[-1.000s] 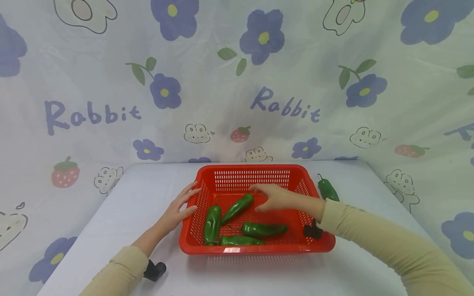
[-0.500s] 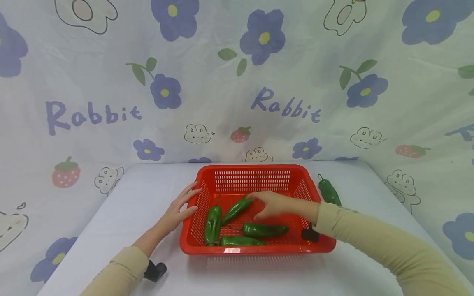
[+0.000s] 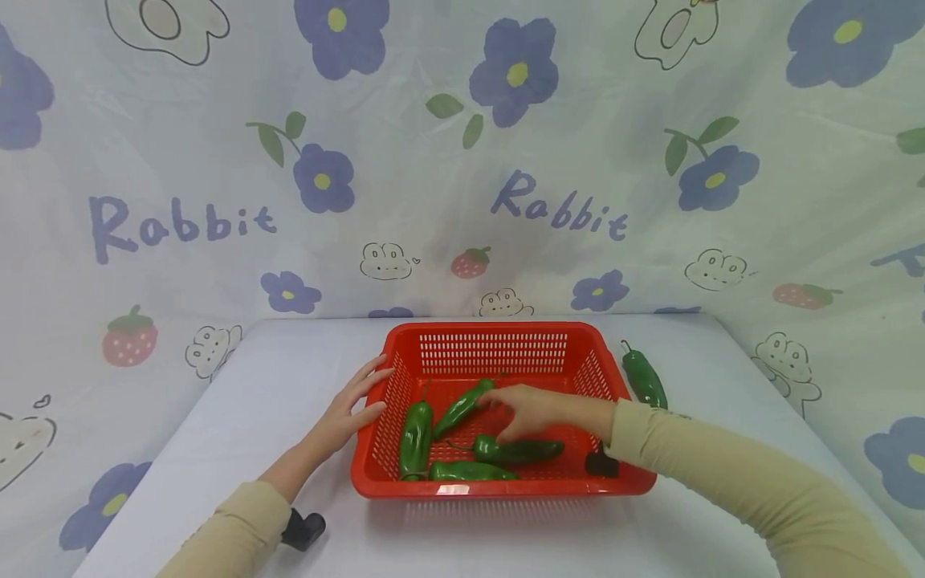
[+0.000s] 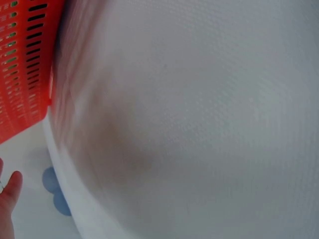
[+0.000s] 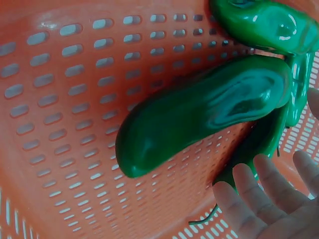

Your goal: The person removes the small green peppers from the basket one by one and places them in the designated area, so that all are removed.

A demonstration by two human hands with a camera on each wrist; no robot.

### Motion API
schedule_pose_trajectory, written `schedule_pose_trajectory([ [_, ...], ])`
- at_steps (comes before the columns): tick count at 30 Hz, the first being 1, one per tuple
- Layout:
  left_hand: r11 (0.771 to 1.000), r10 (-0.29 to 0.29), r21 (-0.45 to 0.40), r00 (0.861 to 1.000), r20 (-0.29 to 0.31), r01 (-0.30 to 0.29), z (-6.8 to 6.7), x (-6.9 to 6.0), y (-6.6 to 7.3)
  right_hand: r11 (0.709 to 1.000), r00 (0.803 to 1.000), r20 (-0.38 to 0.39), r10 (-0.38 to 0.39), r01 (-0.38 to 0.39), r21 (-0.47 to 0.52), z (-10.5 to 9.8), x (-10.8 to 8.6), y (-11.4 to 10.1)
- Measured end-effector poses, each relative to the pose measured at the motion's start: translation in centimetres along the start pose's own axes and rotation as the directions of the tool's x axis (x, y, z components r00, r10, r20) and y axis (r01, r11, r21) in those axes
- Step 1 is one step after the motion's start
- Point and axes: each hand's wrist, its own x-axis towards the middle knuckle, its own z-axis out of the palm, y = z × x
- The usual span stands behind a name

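Several green peppers lie in a red perforated basket point(image 3: 503, 488). My left hand point(image 3: 345, 416) rests its spread fingers at the basket's left rim. Inside the basket, my right hand point(image 3: 531, 409) reaches low with bent fingers: its fingertips are by the slanting pepper point(image 3: 459, 409) and its thumb is just over the crosswise pepper point(image 3: 527, 452). One more pepper point(image 3: 414, 437) lies along the left wall, and another point(image 3: 470, 471) by the front wall. In the right wrist view, the fingers point(image 5: 269, 181) overlap a pepper beyond them; whether they touch it I cannot tell.
A single green pepper point(image 3: 644, 377) lies on the white tabletop point(image 3: 303, 353), right of the basket and partly behind the right sleeve point(image 3: 694, 449). A patterned curtain point(image 3: 405, 160) hangs behind the table. Black wrist cameras show beside both cuffs.
My right hand has moved down and slightly left inside the basket, towards the slanting and crosswise peppers. The left hand stays at the rim, and the peppers have not visibly moved.
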Motion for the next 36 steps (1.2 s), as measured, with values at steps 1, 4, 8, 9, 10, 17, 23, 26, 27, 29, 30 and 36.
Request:
schedule_pose_trajectory([
  [1,1.000,-0.003,-0.002,1.000,0.000,0.003,0.0,0.0,0.0,1.000,1.000,0.005,0.005,-0.005,-0.002,0.1,0.0,0.0],
  [4,1.000,-0.007,-0.004,1.000,0.000,0.007,0.0,-0.1,0.0,1.000,1.000,0.016,0.007,-0.007,-0.026,0.3,0.2,0.1],
  [8,1.000,-0.007,-0.007,1.000,0.002,0.007,0.0,-0.1,0.1,0.999,0.999,0.046,0.026,-0.024,-0.030,0.6,0.1,-0.2],
  [9,1.000,-0.008,-0.008,1.000,0.002,0.008,0.0,-0.1,0.1,0.999,0.998,0.054,0.031,-0.029,-0.023,0.6,0.1,-0.3],
  [10,1.000,-0.008,-0.009,1.000,0.002,0.008,0.0,-0.1,0.1,0.999,0.998,0.060,0.036,-0.035,-0.021,0.6,0.1,-0.3],
  [17,1.000,0.000,-0.005,1.000,0.003,0.000,0.0,-0.1,0.1,0.998,0.995,0.080,0.058,-0.055,-0.040,1.1,0.4,0.2],
  [23,1.000,-0.006,0.004,1.000,0.001,0.006,0.0,0.0,0.2,0.997,0.995,0.093,0.017,-0.010,-0.076,1.5,0.7,0.7],
  [26,1.000,-0.004,0.007,1.000,-0.001,0.004,0.1,0.0,0.1,0.996,0.995,0.100,0.003,0.006,-0.089,1.6,0.7,0.8],
  [27,1.000,-0.005,0.004,1.000,-0.002,0.005,0.1,0.0,0.1,0.996,0.995,0.104,0.003,0.007,-0.090,1.6,0.7,0.8],
  [29,1.000,-0.006,-0.002,1.000,-0.004,0.006,0.1,0.0,0.1,0.995,0.994,0.109,0.003,0.007,-0.096,1.6,0.7,0.7],
  [30,1.000,-0.005,-0.003,1.000,-0.004,0.005,0.1,0.0,0.1,0.995,0.994,0.111,0.004,0.007,-0.100,1.6,0.7,0.7],
  [36,1.000,-0.001,-0.008,1.000,-0.003,0.001,0.1,0.0,0.1,0.995,0.993,0.122,0.002,0.010,-0.102,1.7,0.7,0.5],
])
